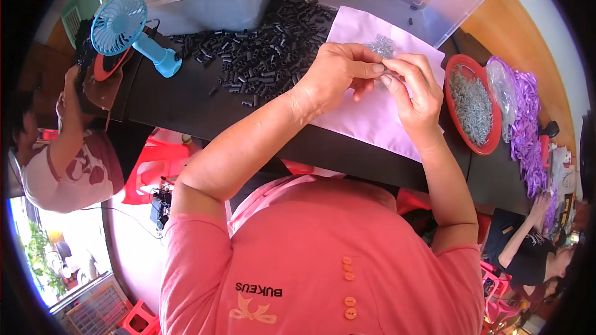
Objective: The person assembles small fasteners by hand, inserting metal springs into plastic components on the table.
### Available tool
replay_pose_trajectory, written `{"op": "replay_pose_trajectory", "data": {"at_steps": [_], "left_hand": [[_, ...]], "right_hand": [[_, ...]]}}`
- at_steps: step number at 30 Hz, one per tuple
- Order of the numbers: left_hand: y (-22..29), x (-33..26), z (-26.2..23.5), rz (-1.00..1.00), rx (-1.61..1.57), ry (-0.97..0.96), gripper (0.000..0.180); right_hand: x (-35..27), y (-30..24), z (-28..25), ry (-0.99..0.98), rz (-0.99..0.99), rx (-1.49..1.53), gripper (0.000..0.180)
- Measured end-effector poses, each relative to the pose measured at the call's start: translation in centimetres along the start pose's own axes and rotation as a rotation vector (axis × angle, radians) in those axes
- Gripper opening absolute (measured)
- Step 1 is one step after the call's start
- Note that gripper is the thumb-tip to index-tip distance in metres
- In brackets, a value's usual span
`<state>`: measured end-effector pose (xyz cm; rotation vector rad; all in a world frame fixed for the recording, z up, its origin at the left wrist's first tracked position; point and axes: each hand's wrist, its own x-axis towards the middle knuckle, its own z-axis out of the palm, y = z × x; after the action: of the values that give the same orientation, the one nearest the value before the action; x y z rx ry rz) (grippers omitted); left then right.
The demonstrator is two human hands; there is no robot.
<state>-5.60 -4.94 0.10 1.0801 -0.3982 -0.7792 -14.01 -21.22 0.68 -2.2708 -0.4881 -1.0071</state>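
Note:
My left hand (338, 77) and my right hand (415, 90) meet fingertip to fingertip above a pale sheet of paper (372, 121) on the dark table (180, 102). A small part is pinched between the fingertips; it is too small to make out. A little heap of small grey metal pieces (381, 44) lies on the paper just beyond the fingers. A wide pile of small black tube-like parts (267, 49) spreads over the table to the left of my left hand.
A red bowl (456, 118) of grey metal pieces stands right of the paper, with purple ribbons (528, 130) beyond. Two clear plastic bins (217, 9) stand at the back. A blue hand fan (124, 28) stands at left. Other people sit at left and lower right.

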Motion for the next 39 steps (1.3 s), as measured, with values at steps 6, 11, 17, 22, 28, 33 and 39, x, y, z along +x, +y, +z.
{"op": "replay_pose_trajectory", "data": {"at_steps": [6,11,17,22,28,33,39], "left_hand": [[0.04,-0.05,-0.10,0.007,-0.104,0.059,0.013],[0.10,-0.18,-0.07,-0.006,-0.098,0.058,0.014],[-0.01,-0.17,0.25,-0.045,-0.072,-0.014,0.014],[-0.04,-0.16,0.12,-0.076,-0.044,-0.049,0.015],[-0.15,-0.09,0.09,-0.094,-0.032,-0.042,0.014],[-0.34,-0.11,0.12,-0.106,-0.040,-0.023,0.013],[-0.12,-0.21,0.31,-0.101,-0.077,-0.004,0.013]], "right_hand": [[0.17,-0.01,0.03,-0.056,0.083,0.097,0.024],[0.22,-0.13,0.15,-0.050,0.048,0.052,0.027],[0.10,0.08,0.16,-0.021,0.029,0.063,0.022],[0.13,0.18,-0.05,-0.023,0.094,0.120,0.018],[0.39,0.00,-0.42,-0.036,0.093,0.142,0.015],[0.40,0.16,-0.45,-0.049,0.062,0.117,0.012],[0.12,0.68,-0.72,-0.056,0.131,0.163,0.007]]}}
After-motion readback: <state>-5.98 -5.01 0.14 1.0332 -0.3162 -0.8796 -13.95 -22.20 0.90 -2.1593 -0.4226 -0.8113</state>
